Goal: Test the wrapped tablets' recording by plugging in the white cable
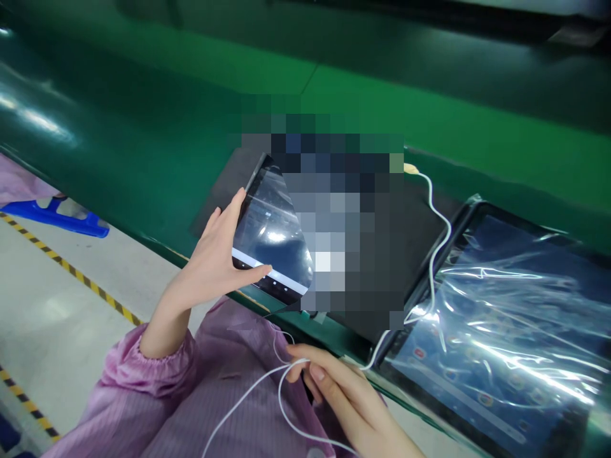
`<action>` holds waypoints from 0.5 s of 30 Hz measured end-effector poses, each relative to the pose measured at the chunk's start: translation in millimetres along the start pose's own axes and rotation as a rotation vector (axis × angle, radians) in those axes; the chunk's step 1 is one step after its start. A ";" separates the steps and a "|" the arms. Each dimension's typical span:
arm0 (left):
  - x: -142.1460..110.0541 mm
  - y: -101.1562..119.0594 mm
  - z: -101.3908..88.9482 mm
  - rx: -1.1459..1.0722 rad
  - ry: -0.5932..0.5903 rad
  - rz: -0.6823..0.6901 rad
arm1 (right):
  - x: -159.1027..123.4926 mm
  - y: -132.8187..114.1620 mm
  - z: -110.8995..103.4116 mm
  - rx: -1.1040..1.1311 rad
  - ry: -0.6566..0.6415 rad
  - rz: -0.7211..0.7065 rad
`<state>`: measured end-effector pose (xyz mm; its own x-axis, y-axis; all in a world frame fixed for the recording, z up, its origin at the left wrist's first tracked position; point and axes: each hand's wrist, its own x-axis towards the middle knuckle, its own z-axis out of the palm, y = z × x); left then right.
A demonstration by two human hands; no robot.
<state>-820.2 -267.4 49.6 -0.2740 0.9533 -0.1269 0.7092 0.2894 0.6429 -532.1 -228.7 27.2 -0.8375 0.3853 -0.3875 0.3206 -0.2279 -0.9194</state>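
A tablet with a lit screen lies tilted on a dark grey mat; its right part is hidden by pixelation. My left hand grips the tablet's left side, the fingers along the edge and the thumb across the screen's lower part. Below the bench edge, my right hand pinches a thin white cable, with loops hanging beneath the fingers. A white cord runs from a yellowish plug down past the mat toward my right hand.
Another tablet, covered in crinkled clear film, lies on the right. Both tablets rest on a green bench. At far left are a blue plastic piece and part of a pink sleeve. Yellow-black tape marks the floor.
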 end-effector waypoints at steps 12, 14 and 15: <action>-1.0 -7.6 -2.0 0.017 -0.001 0.096 | 4.7 -3.9 -1.0 -0.180 0.004 -0.054; -0.9 -8.2 -2.5 0.018 -0.006 0.096 | 5.7 -5.9 -0.9 -0.209 -0.019 -0.058; -0.9 -8.2 -2.9 0.018 -0.008 0.094 | 6.3 -6.7 -0.8 -0.220 -0.026 -0.059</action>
<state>-827.7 -270.8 46.6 -0.2002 0.9771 -0.0728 0.7430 0.1998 0.6388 -539.2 -224.0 30.8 -0.8679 0.3686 -0.3330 0.3568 -0.0040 -0.9342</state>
